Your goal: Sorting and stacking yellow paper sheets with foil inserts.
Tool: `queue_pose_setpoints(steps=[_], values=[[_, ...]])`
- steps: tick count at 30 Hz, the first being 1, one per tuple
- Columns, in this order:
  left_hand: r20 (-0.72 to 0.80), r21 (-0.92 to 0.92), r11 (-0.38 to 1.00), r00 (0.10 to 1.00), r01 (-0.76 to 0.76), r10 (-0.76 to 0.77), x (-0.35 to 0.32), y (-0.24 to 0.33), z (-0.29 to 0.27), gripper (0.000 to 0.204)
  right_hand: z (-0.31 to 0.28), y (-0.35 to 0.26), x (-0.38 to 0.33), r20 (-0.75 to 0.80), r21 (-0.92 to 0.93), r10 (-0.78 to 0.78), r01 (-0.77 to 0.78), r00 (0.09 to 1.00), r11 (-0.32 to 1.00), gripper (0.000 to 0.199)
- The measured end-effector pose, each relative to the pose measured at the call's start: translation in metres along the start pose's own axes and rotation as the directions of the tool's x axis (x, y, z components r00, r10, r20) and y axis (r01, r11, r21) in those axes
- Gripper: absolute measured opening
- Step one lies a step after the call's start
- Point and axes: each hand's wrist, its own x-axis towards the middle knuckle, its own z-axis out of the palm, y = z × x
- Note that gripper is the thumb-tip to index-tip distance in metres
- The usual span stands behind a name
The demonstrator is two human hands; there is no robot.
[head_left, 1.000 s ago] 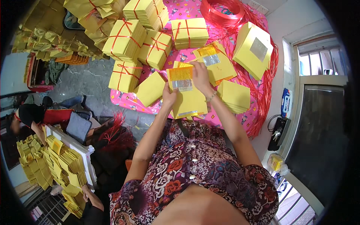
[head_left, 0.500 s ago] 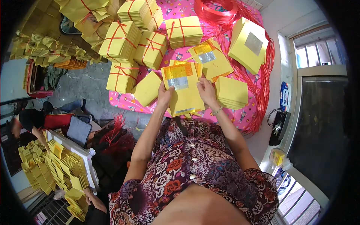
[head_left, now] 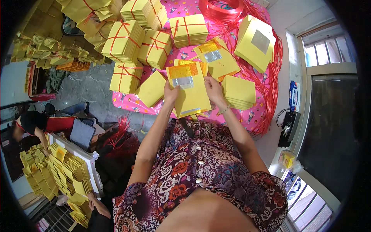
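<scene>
At frame centre, a stack of yellow paper sheets (head_left: 191,92) with a gold-and-silver foil patch on top is clasped by both hands: left hand (head_left: 170,94) and right hand (head_left: 213,89) closed on its edges, over the pink patterned surface (head_left: 127,103). Five red-tied yellow bundles (head_left: 154,48) lie upper left; a red ribbon coil (head_left: 221,7) sits at the top.

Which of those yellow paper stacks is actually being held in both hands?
The stack with the gold-and-silver foil sheet, gripped by left hand and right hand; the others lie untouched.
</scene>
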Motion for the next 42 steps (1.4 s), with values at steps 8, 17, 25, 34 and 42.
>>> queue_pose_setpoints(steps=[8,17,25,34,42], values=[[0.114,-0.201,0.913,0.934,0.355,-0.338,0.011,0.025,-0.01,0.034,-0.04,-0.016,-0.016,0.098,0.003,-0.17,0.17,0.981,0.985,0.03],[0.35,-0.198,0.775,0.781,0.601,-0.517,0.012,0.047,-0.019,0.041,-0.052,-0.042,-0.021,0.256,-0.265,-0.562,0.616,0.787,0.742,0.062],[0.335,-0.125,0.886,0.86,0.446,-0.385,0.01,0.03,-0.023,0.044,-0.047,-0.025,-0.015,0.376,-0.127,-0.588,0.668,0.716,0.733,0.03],[0.21,0.064,0.979,0.962,-0.194,0.177,-0.007,0.038,-0.058,0.043,-0.043,-0.038,-0.008,0.376,-0.106,-0.263,0.323,0.889,0.94,0.027],[0.308,0.389,0.813,0.893,-0.433,0.329,-0.034,0.032,-0.039,0.047,-0.03,-0.024,0.008,0.438,-0.221,-0.053,0.164,0.897,0.961,0.037]])
